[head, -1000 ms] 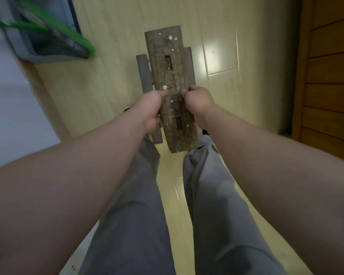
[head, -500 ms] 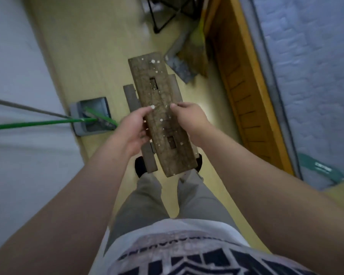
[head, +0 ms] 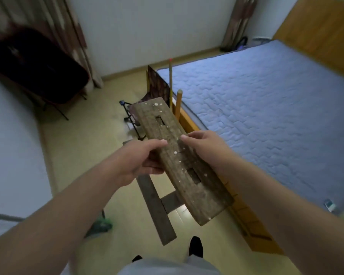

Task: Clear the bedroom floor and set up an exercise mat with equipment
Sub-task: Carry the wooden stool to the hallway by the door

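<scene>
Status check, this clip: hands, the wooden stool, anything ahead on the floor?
Left hand and right hand both grip wooden stool, held off floor. Ahead: black folding chair, two poles leaning at bed.

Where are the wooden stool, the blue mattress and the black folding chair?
wooden stool (head: 179,159), head view, middle of its top plank.
blue mattress (head: 266,108), head view, middle of the quilted top.
black folding chair (head: 38,70), head view, dark fabric seat.

brown white-speckled wooden stool (head: 179,155), blue quilted mattress (head: 266,108)
</scene>
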Action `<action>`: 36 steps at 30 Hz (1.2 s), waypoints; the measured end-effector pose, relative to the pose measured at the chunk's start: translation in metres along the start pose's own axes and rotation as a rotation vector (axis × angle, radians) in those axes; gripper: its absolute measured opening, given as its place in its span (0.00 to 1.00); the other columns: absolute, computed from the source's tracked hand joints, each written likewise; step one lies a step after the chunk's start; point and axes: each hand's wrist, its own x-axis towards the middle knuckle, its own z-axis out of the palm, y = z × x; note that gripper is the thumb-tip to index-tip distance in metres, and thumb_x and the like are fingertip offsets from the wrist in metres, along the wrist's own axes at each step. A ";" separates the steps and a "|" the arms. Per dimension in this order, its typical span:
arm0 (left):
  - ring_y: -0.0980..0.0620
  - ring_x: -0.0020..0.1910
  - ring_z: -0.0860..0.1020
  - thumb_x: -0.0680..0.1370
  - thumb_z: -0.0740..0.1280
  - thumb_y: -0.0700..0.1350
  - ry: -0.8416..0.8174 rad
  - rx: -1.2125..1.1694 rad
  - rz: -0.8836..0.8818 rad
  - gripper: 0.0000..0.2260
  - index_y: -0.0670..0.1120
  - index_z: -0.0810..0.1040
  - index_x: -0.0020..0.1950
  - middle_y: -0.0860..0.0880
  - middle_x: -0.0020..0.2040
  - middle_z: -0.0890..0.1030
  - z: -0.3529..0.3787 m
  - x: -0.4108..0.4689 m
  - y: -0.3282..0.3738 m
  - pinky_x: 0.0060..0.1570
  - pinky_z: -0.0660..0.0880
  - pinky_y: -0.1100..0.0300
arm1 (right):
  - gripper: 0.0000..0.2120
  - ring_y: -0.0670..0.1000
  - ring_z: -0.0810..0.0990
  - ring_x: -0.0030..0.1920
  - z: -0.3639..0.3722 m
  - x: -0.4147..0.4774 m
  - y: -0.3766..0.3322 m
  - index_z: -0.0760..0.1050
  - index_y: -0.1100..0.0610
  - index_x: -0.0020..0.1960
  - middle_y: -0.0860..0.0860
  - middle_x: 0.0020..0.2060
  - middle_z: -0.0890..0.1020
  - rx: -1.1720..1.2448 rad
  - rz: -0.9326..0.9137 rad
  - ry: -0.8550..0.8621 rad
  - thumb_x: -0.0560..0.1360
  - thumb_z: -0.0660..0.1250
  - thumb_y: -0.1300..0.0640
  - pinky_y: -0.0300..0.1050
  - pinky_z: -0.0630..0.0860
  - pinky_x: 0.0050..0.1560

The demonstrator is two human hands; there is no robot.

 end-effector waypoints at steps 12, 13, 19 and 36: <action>0.38 0.52 0.84 0.78 0.70 0.49 -0.143 0.111 0.059 0.13 0.42 0.83 0.58 0.41 0.51 0.86 0.096 0.022 0.052 0.46 0.82 0.51 | 0.08 0.42 0.82 0.38 -0.084 -0.032 0.025 0.85 0.53 0.50 0.45 0.39 0.86 0.105 -0.080 0.319 0.79 0.69 0.51 0.42 0.77 0.46; 0.38 0.52 0.84 0.78 0.70 0.50 -0.162 0.130 0.058 0.14 0.42 0.82 0.58 0.42 0.51 0.86 0.108 0.027 0.057 0.48 0.82 0.50 | 0.08 0.43 0.84 0.41 -0.093 -0.033 0.033 0.85 0.54 0.50 0.45 0.40 0.87 0.155 -0.077 0.342 0.79 0.70 0.51 0.43 0.79 0.48; 0.45 0.45 0.84 0.77 0.71 0.50 -0.231 0.230 0.080 0.12 0.44 0.82 0.56 0.43 0.49 0.87 0.189 0.053 0.084 0.42 0.79 0.53 | 0.10 0.45 0.85 0.48 -0.156 -0.050 0.079 0.84 0.53 0.53 0.44 0.44 0.87 0.338 -0.026 0.448 0.81 0.66 0.49 0.47 0.79 0.55; 0.48 0.40 0.78 0.74 0.75 0.50 -0.631 0.502 -0.002 0.13 0.42 0.80 0.47 0.54 0.24 0.76 0.475 0.085 0.064 0.41 0.73 0.54 | 0.13 0.46 0.83 0.35 -0.279 -0.172 0.218 0.78 0.57 0.45 0.48 0.34 0.84 0.897 0.133 0.891 0.85 0.60 0.57 0.39 0.78 0.35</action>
